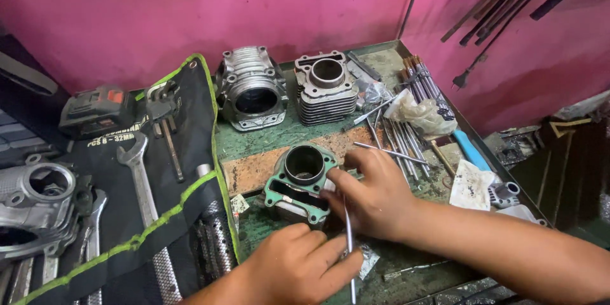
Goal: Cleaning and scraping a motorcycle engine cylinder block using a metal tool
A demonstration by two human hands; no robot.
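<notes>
**Both hands at the green-gasketed cylinder**

My right hand (375,194) comes in from four o'clock and rests against the right side of the engine cylinder (300,181), fingers curled, the thumb and forefinger touching its rim beside the green gasket (274,192) that lies on top of it. My left hand (298,264) sits at six o'clock, just below the cylinder, fingers closed into a pinch on a thin metal rod (349,251) that runs upright between my two hands. I cannot tell whether the rod's upper tip touches the cylinder.

The cylinder stands near the middle of the green workbench (298,130), its round bore facing up, partly on a rusty brown plate (254,170).

At twelve o'clock from it stand two more cylinders: a grey finned one (325,89) with its bore up, and to its left a silver one (251,89) tipped so its bore faces me. At two o'clock lies a bundle of long metal rods (406,133) beside a crumpled plastic bag (419,114), with a blue-handled tool (471,150) further right.

At nine o'clock a black tool roll with green edging (190,171) is spread out, holding a wrench (136,175) and pliers (164,114). Beyond it, at ten o'clock, sits a power-tool battery (95,109); at eight o'clock, an aluminium engine casting (38,206). Pink walls (286,0) close the corner behind.
</notes>
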